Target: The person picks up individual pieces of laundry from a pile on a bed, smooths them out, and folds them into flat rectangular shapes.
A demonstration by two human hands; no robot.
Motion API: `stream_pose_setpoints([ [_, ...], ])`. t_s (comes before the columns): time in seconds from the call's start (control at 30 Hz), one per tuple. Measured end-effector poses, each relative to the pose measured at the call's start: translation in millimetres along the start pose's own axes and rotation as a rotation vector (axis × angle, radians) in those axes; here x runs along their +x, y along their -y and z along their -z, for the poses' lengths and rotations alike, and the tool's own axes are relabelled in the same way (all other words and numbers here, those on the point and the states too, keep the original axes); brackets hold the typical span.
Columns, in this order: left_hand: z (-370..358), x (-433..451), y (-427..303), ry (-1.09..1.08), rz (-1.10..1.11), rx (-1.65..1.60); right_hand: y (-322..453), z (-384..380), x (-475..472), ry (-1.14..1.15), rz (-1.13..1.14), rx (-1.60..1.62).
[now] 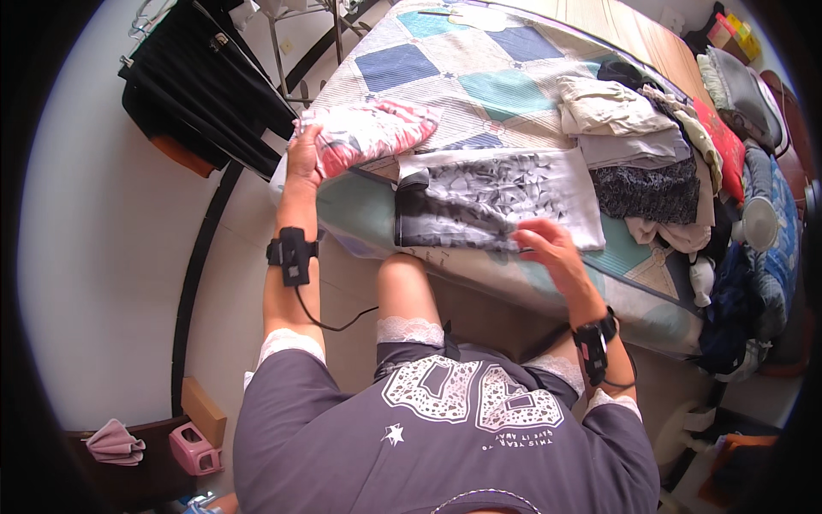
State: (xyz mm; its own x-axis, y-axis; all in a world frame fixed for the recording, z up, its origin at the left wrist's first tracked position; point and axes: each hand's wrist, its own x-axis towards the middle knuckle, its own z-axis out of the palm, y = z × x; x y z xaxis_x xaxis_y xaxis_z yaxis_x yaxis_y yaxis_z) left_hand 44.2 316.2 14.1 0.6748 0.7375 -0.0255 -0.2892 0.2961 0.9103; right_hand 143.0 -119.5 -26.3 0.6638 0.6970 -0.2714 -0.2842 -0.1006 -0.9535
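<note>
A bundled pink-and-white patterned cloth (376,132) is gripped at its left end by my left hand (304,157), over the bed's edge. In front of me a white garment with a grey-and-black print (501,193) lies folded flat on the quilted bed cover (507,93). My right hand (546,247) is over this garment's near edge, fingers apart and slightly curled, with nothing in it; whether it touches the fabric I cannot tell. To the right lies a stack of folded clothes, with a cream garment (610,106) above a dark speckled one (645,193).
Black trousers (199,83) hang at the upper left beside a metal rack (276,51). A red item (719,148), a white round object (760,223) and blue bedding (780,225) sit at the far right. A pink stool (192,450) stands at the lower left.
</note>
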Motion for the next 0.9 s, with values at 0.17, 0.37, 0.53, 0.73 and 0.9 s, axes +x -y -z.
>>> stream_pose_setpoints([
  [0.17, -53.5, -64.9, -75.5, 0.282, 0.091, -0.211, -6.5, -93.6, 18.1, 0.514, -0.391, 0.663],
  [0.37, -116.9, -146.7, -117.7, 0.395, 0.118, -0.194, -23.1, -121.7, 29.1, 0.606, -0.375, 1.170],
  [0.53, -147.3, -154.8, -101.1, 0.910, 0.162, -0.431, 14.2, -63.5, 49.0, 0.071, -0.023, 1.079],
  [0.73, -132.3, -108.9, -52.3, 0.648, 0.179, -0.201, 65.0, 40.6, 48.8, -0.120, 0.481, 0.871],
  [0.9, -78.1, -90.1, 74.1, 0.483, 0.437, 0.160, 0.3, 83.5, 40.4, -0.166, 0.443, 0.484],
])
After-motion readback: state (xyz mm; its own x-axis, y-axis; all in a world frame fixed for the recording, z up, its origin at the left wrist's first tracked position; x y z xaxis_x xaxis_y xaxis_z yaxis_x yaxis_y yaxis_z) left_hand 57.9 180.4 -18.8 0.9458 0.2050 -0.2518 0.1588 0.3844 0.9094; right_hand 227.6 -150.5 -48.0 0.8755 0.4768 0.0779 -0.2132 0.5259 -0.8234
